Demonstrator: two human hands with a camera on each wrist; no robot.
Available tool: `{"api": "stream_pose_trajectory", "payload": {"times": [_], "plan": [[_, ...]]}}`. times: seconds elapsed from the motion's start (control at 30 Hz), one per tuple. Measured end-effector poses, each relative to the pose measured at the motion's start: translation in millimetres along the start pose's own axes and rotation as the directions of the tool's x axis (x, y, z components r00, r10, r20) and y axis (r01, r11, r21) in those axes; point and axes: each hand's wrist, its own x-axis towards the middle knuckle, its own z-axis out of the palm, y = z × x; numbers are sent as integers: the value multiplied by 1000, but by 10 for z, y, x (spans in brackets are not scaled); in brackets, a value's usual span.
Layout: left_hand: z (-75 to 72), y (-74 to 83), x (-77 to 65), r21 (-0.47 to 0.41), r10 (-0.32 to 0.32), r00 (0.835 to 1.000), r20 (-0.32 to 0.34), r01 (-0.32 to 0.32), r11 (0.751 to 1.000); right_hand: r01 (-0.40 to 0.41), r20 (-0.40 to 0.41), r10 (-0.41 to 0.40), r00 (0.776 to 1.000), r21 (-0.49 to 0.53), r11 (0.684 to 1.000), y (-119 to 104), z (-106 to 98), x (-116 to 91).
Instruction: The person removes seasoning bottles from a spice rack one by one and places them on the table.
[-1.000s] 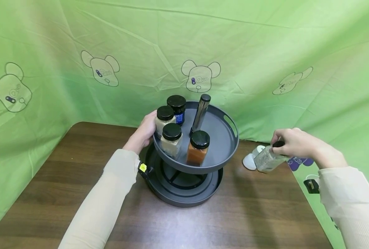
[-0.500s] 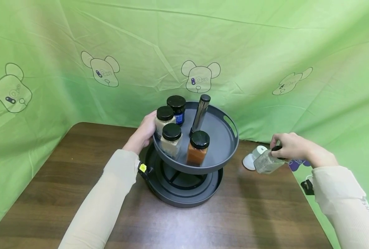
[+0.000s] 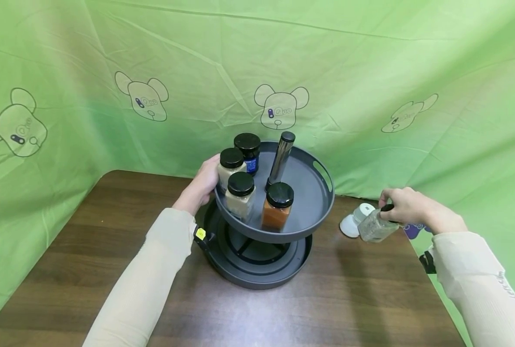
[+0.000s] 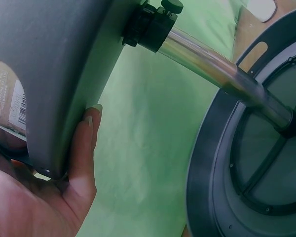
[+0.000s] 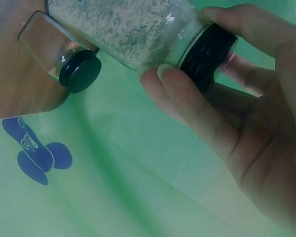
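My left hand (image 3: pixel 202 182) grips the rim of the grey upper tray (image 3: pixel 307 195) at its left side. In the left wrist view, that hand's fingers (image 4: pixel 84 153) wrap the tray wall by the handle opening. On the tray stand a jar of orange powder (image 3: pixel 276 215), two beige-filled jars, the front one (image 3: pixel 239 205) nearest, and a dark jar (image 3: pixel 251 161) with a blue label. My right hand (image 3: pixel 407 206) holds a tilted clear jar (image 3: pixel 375 229) by its black lid, low over the table's right side. Pale flakes (image 5: pixel 128 29) show inside it in the right wrist view.
The lower tray (image 3: pixel 257 281) sits on the wooden table (image 3: pixel 123 270) under the upper one, joined by a metal pole (image 3: pixel 280 161). White-capped containers (image 3: pixel 350 225) stand left of the held jar. Another black-lidded jar (image 5: pixel 80 71) is near the table edge. Green cloth (image 3: pixel 205 62) hangs behind.
My right hand has shifted slightly left and down, keeping hold of the clear jar. The left hand and the jars on the tray have stayed in place.
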Motion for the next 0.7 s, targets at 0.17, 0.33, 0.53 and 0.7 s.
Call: {"api": "stream_pose_trajectory", "payload": {"times": [0.17, 0.33, 0.53, 0.7], "plan": [[6, 11, -4, 1, -6, 1000, 6, 6, 1000, 1, -13, -1, 1000, 10, 1000, 26, 40, 11], [11, 21, -16, 2, -9, 1000, 1, 9, 1000, 1, -14, 0, 1000, 18, 1000, 49, 72, 26], [10, 19, -18, 5, -7, 1000, -2, 7, 1000, 3, -13, -3, 1000, 14, 1000, 66, 118, 59], [8, 19, -25, 13, -6, 1000, -4, 6, 1000, 0, 15, 0, 1000, 48, 999, 77, 163, 101]]}}
